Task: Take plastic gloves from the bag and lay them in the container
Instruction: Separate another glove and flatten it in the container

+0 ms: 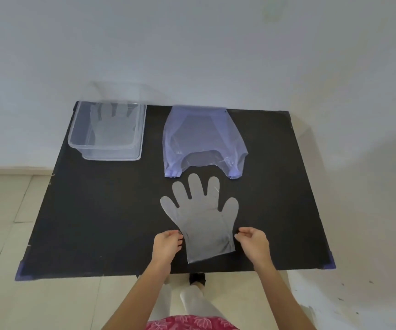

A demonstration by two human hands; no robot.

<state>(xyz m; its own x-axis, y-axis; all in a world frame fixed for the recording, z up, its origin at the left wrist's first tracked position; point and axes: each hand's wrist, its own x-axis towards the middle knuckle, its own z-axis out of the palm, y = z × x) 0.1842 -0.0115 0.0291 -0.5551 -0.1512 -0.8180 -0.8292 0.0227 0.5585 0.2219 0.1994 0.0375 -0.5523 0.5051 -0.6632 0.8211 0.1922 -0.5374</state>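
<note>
A clear plastic glove lies flat on the black table, fingers pointing away from me. My left hand pinches the glove's cuff at its left edge. My right hand pinches the cuff at its right edge. A bluish translucent plastic bag lies flat just beyond the glove, handles toward me. At the table's far left stands a clear rectangular container with another clear glove lying inside it.
The black table has purple tape on its near corners. A white wall rises right behind it. Pale floor tiles surround it, and my legs and a dark shoe show below the near edge.
</note>
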